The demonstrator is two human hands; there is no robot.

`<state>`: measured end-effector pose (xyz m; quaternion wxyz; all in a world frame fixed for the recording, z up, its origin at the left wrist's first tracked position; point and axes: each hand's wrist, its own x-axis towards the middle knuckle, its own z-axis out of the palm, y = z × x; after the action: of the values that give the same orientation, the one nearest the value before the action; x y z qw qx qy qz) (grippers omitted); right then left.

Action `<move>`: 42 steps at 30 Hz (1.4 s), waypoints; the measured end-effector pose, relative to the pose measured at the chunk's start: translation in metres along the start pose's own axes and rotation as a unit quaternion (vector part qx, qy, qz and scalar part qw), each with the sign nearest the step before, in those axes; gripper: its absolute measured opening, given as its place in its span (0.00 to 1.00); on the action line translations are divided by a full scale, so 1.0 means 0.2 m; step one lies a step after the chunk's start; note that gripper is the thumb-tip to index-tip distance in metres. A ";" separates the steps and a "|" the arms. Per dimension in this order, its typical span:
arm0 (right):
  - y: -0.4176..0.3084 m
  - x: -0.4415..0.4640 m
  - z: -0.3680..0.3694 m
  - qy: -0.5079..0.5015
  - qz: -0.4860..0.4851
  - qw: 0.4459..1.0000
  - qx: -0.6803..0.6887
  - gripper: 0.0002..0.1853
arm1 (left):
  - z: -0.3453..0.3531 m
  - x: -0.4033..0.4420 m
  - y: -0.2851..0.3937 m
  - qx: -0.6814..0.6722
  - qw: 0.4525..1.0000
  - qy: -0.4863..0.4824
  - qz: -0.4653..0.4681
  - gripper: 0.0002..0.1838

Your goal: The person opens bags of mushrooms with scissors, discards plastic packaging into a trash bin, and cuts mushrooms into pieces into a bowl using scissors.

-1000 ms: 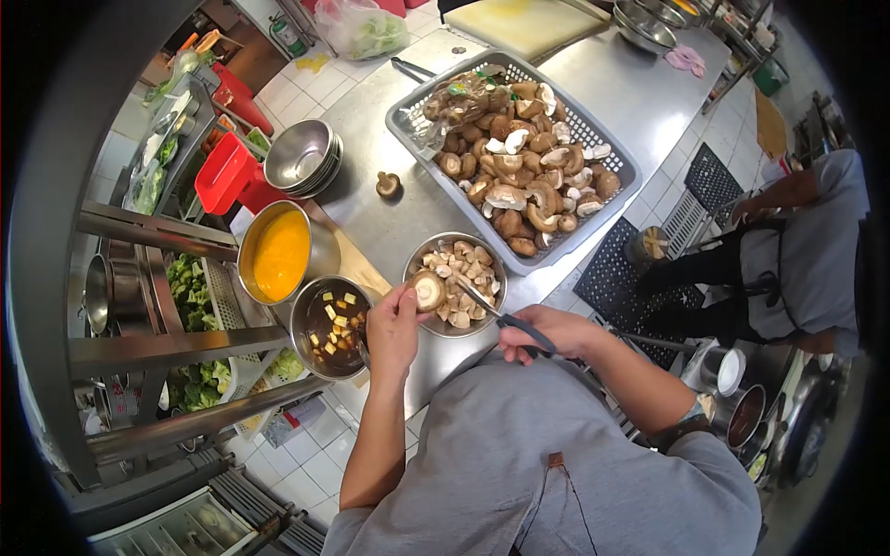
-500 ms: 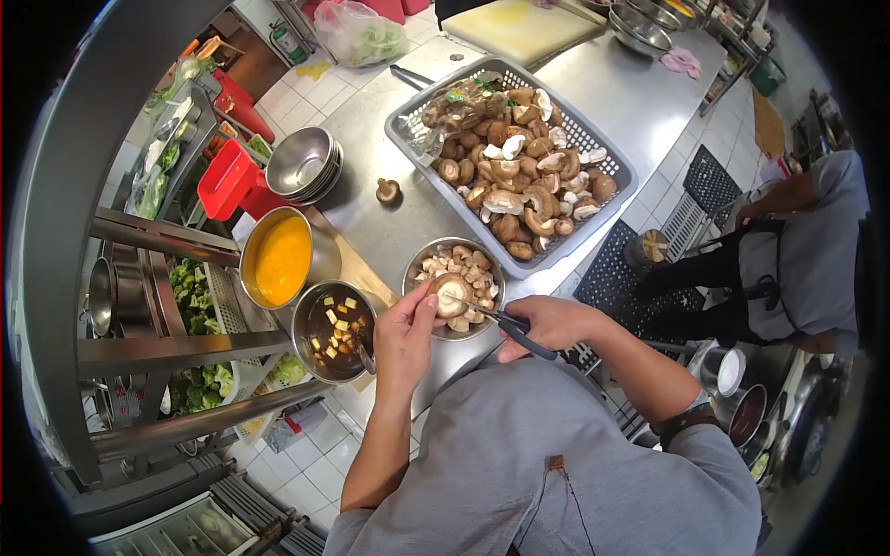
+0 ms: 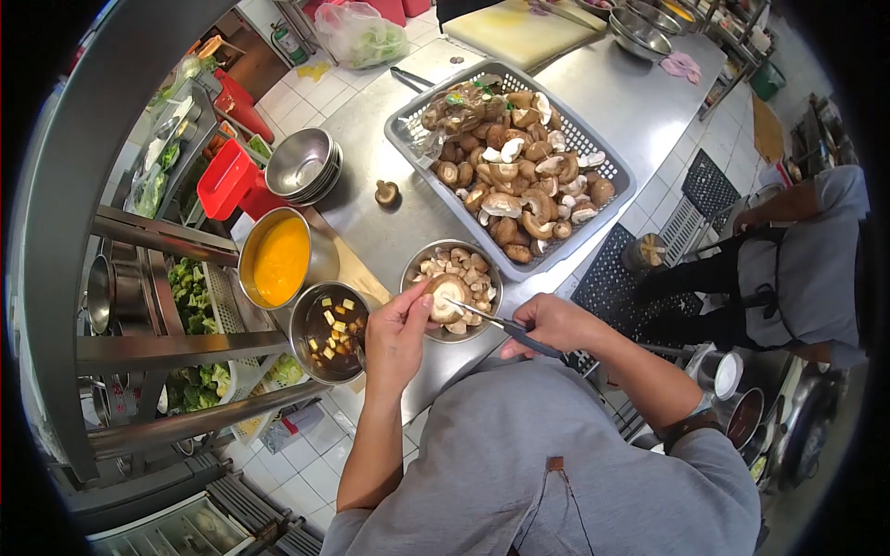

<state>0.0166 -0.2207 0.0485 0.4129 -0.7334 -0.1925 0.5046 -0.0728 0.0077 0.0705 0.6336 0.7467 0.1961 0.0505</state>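
Observation:
My left hand [image 3: 397, 335] grips a round brown mushroom [image 3: 447, 302], its pale underside facing up, over a metal bowl [image 3: 410, 271] of cut mushroom pieces. In my right hand [image 3: 549, 326] are dark-handled scissors [image 3: 496, 322], their tips touching the middle of the mushroom's underside. Beyond the bowl sits a grey perforated basket [image 3: 623, 182] heaped with mushrooms, with a clear plastic bag at its far left corner. A single mushroom [image 3: 387, 193] lies on the steel table [image 3: 357, 218] left of the basket.
On the left are a pot [image 3: 324, 257] of orange liquid, a pot [image 3: 298, 352] with pale cubes in dark liquid, and stacked bowls [image 3: 301, 162]. A cutting board [image 3: 519, 32] is at the back. Another person [image 3: 788, 250] stands at the right.
My left hand has brought the mushroom slightly right and nearer me over the bowl. The scissors, earlier apart from it, now touch its underside.

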 end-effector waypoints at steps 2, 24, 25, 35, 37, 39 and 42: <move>0.06 -0.03 -0.04 0.004 -0.002 1.000 -0.027 0.25 | -0.01 0.00 0.00 -0.021 1.000 0.005 -0.004 0.16; -0.08 0.19 -0.72 0.307 -0.209 0.873 0.317 0.19 | 0.12 0.84 0.20 0.135 0.985 -0.083 0.065 0.23; -0.07 0.15 -0.72 0.306 -0.215 0.871 0.319 0.19 | 0.02 0.91 0.13 0.217 0.975 -0.023 0.048 0.23; 0.00 -0.09 -0.27 0.291 -0.150 0.933 0.153 0.23 | -0.09 1.22 -0.53 0.368 0.917 0.148 0.026 0.22; -0.05 -0.11 -0.21 0.294 -0.140 0.944 0.051 0.25 | -0.10 1.14 -0.45 0.346 0.923 0.162 0.037 0.21; -0.18 -0.15 -0.15 0.290 -0.121 0.944 -0.104 0.28 | -0.12 0.92 -0.23 0.109 0.989 0.099 -0.024 0.20; -0.20 -0.06 -0.07 0.289 -0.143 0.935 -0.144 0.28 | -0.09 0.51 -0.04 0.031 0.999 0.028 0.016 0.21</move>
<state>0.0293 -0.2106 0.0887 0.4083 -0.8641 -0.2382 0.1730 0.0139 0.0617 0.0485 0.6035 0.7674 0.2032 0.0753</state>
